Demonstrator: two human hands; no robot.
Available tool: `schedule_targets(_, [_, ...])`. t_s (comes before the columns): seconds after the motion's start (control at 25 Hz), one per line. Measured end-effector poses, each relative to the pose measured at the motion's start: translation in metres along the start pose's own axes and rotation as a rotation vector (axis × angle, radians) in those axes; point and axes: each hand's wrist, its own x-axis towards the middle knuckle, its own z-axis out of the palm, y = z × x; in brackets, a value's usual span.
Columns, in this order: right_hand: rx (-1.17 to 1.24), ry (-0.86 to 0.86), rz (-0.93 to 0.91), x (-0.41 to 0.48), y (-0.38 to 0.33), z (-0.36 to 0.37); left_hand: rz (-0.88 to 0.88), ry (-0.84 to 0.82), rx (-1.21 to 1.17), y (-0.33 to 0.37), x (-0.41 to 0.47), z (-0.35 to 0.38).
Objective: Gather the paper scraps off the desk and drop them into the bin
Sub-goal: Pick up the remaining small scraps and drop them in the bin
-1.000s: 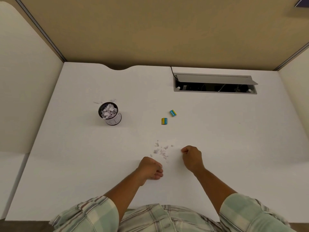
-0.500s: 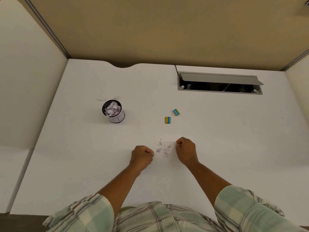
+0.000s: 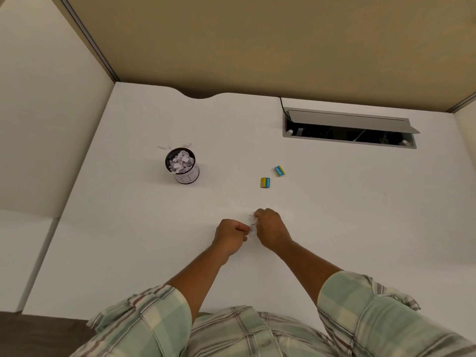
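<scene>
The person's left hand [image 3: 230, 234] and right hand [image 3: 270, 229] are curling into loose fists on the white desk [image 3: 334, 228], knuckles facing each other and nearly touching. Between them the paper scraps [image 3: 252, 224] are lying in a small crumpled clump, pressed against the fingers of both hands; the right hand is covering part of the clump, and the left fingertips are meeting its near edge. Whether either hand is actually pinching the scraps cannot be told.

The bin [image 3: 182, 164], a small round dark-rimmed cup, is standing upright well to the far left of the hands, already holding a heap of torn paper. Two stray scraps [image 3: 164, 147] are lying on the desk just beyond it. Two small blue-and-yellow blocks [image 3: 265, 182] are sitting apart from each other, beyond the right hand. An open cable hatch [image 3: 347, 130] is showing at the far right.
</scene>
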Motion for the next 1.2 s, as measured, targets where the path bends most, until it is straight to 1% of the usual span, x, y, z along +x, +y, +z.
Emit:
schedule_targets(0.08, [0.029, 0.064, 0.065, 0.007, 0.001, -0.007, 0.001, 0.014, 0.001, -0.002, 0.000, -0.009])
schedule_targets(0.12, [0.015, 0.084, 0.065, 0.010, 0.003, -0.010, 0.015, 0.056, 0.034, -0.003, 0.001, -0.014])
schedule_targets(0.24, [-0.086, 0.038, -0.032, 0.017, 0.001, -0.011, 0.082, 0.220, 0.213, -0.008, 0.003, -0.030])
schedule_targets(0.36, [-0.189, -0.032, -0.157, 0.013, -0.012, -0.001, 0.169, 0.278, 0.365, -0.011, 0.003, -0.039])
schedule_targets(0.44, [-0.300, -0.028, -0.259, 0.004, -0.014, 0.008, 0.228, 0.280, 0.470, -0.013, 0.001, -0.041])
schedule_targets(0.52, [-0.397, 0.006, -0.352, -0.009, -0.009, 0.014, 0.248, 0.272, 0.534, -0.016, 0.000, -0.041])
schedule_targets(0.64, [-0.491, 0.000, -0.428, -0.029, 0.006, 0.016, 0.253, 0.269, 0.582, -0.021, -0.002, -0.040])
schedule_targets(0.84, [-0.481, 0.030, -0.418, -0.051, 0.030, 0.008, 0.259, 0.257, 0.624, -0.024, -0.004, -0.038])
schedule_targets(1.0, [-0.483, -0.015, -0.406, -0.063, 0.043, 0.008, 0.276, 0.266, 0.640, -0.024, -0.004, -0.038])
schedule_targets(1.2, [-0.541, -0.070, -0.405, -0.062, 0.037, 0.011, 0.269, 0.265, 0.658, -0.029, -0.004, -0.043])
